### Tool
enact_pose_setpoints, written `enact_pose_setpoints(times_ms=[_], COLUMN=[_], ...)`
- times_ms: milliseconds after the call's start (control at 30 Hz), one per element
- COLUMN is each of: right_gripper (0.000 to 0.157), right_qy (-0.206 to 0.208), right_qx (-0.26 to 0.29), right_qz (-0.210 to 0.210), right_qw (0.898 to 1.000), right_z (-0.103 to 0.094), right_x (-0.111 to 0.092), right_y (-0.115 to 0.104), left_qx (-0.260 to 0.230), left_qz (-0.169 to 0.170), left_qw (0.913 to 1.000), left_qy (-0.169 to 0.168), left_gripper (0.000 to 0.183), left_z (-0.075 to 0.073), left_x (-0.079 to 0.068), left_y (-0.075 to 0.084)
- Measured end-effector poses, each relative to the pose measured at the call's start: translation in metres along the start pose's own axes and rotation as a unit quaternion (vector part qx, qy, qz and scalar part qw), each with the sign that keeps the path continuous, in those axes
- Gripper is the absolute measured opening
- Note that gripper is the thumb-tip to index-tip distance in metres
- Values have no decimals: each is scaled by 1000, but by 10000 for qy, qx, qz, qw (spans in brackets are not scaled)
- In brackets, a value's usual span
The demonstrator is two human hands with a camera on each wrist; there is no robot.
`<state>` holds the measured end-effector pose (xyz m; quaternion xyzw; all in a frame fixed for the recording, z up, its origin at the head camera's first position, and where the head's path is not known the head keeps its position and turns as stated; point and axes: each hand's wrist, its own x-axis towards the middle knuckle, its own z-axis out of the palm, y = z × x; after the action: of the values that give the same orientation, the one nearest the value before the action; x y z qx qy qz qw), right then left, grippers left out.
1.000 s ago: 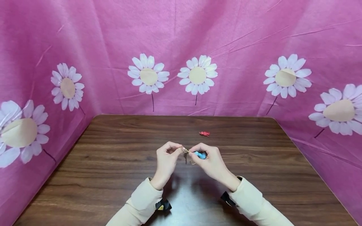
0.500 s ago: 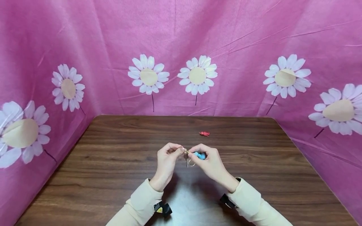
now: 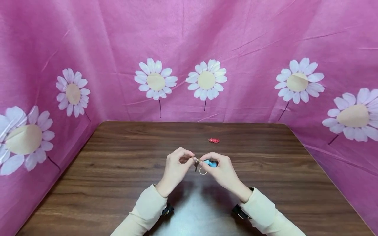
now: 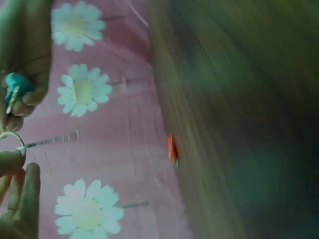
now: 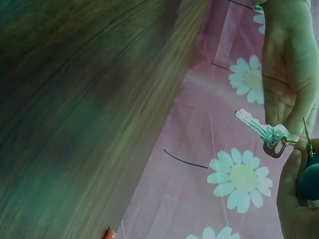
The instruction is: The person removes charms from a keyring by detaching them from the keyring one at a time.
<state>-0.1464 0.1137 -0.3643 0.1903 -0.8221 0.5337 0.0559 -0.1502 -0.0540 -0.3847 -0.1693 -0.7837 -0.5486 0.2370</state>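
Note:
In the head view my left hand [image 3: 176,166] and right hand [image 3: 220,167] meet above the table, fingertips almost together. The left thumb and fingers pinch a gold key ring [image 4: 22,141]. A silver key [image 5: 263,130] hangs from that ring, its blade pointing away from the fingers. My right hand grips a keychain with a rounded blue charm [image 3: 211,163], which sits partly hidden in the palm. Right fingertips also reach the edge of the key ring. Below them dangles a second gold ring [image 3: 202,171].
A small red charm or figure [image 3: 214,140] lies on the brown wooden table [image 3: 124,157], beyond the hands. Pink cloth [image 3: 248,32] printed with white daisies hangs around the back and sides. Black straps [image 3: 241,211] show at the sleeve cuffs.
Both hands have shifted slightly right, still close together. The key has swung and tilted, and the second gold ring hangs more plainly in sight. The red charm stays put.

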Motion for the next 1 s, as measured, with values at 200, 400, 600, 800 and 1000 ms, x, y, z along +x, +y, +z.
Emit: enact_pose_setpoints(times_ms=[200,400,600,800,1000], right_gripper=[11,9,9,8,10], right_qy=[-27,71,364,572,635], right_qx=[175,-100,-259,-177,-60], right_qz=[55,48,-595,-1244,-1516], right_qw=[9998,9999,9972,9904,9864], right_z=[1,0,1,0,4], right_x=[2,-1,-6,-9,-8], right_y=[3,5,-4,-31,-27], left_qx=[2022,2442,1360,5,-1211], left_qz=[2618,3436,2688,989,-926], left_qw=[9424,9054,9503,9911,9835], left_qy=[492,509,790,890,978], left_gripper=[7,5,9,8,10], left_z=[-3,-6,-1,2,-6], left_x=[3,5,4,3,5], left_y=[-3,-7,-8,-1,21])
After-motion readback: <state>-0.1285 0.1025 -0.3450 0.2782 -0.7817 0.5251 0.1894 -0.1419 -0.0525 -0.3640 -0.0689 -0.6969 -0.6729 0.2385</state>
